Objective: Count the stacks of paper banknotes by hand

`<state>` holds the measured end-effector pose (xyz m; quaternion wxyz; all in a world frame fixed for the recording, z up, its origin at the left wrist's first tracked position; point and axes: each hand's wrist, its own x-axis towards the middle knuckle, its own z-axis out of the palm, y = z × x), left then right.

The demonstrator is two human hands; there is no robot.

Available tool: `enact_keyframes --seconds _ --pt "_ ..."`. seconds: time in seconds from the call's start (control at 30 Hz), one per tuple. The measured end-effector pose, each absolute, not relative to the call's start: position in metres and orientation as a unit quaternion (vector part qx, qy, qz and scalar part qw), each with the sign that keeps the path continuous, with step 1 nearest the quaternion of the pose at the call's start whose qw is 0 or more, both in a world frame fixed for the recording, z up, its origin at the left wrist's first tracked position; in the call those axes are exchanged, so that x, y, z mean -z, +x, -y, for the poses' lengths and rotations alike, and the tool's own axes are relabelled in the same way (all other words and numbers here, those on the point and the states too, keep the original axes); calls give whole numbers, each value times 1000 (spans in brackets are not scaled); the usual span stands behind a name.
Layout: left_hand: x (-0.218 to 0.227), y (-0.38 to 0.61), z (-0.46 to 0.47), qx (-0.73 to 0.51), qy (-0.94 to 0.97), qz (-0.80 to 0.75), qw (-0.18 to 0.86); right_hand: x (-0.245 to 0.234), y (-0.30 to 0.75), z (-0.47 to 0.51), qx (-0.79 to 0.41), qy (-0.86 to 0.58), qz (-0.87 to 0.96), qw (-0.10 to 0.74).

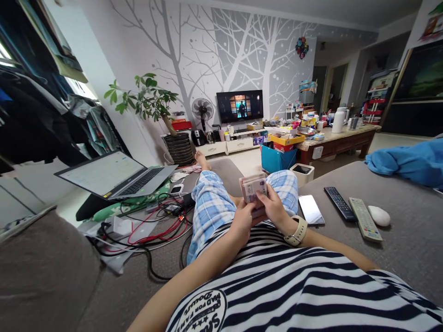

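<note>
A stack of pink banknotes [254, 187] stands upright above my lap, gripped from both sides. My left hand [242, 220] is closed on its lower left part. My right hand [274, 207], with a pale watch on the wrist, is closed on the right edge, thumb across the front notes. I lie on a grey sofa [398, 258] in blue checked shorts and a striped shirt.
A phone [310, 209], two remotes [339, 203] [364, 224] and a white mouse [379, 215] lie on the sofa to my right. An open laptop [117, 175] and tangled cables [152, 230] sit to my left. A cluttered table [339, 136] and a television [239, 105] stand ahead.
</note>
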<state>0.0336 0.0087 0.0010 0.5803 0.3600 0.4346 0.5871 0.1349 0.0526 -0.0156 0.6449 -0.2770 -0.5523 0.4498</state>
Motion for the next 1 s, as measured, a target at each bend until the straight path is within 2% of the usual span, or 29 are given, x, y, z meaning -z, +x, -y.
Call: enact_keyframes --seconds 0.13,0.3,0.5,0.63,0.83,1.0 --pt "-9 28 -10 -554 382 -452 585 9 142 -56 -509 -264 508 643" --pt "-23 17 -13 -536 441 -472 543 0 147 -63 -560 -244 416 673" --pt "-16 11 -17 -406 586 -511 481 -13 151 -64 -639 -246 320 655" --pt "-5 13 -20 -392 615 -483 484 -21 156 -57 -669 -221 346 620" --pt "-8 12 -15 -403 616 -418 532 -17 166 -49 -724 -168 441 503" --pt "-15 15 1 -428 580 -377 581 -10 166 -45 -695 -147 489 506"
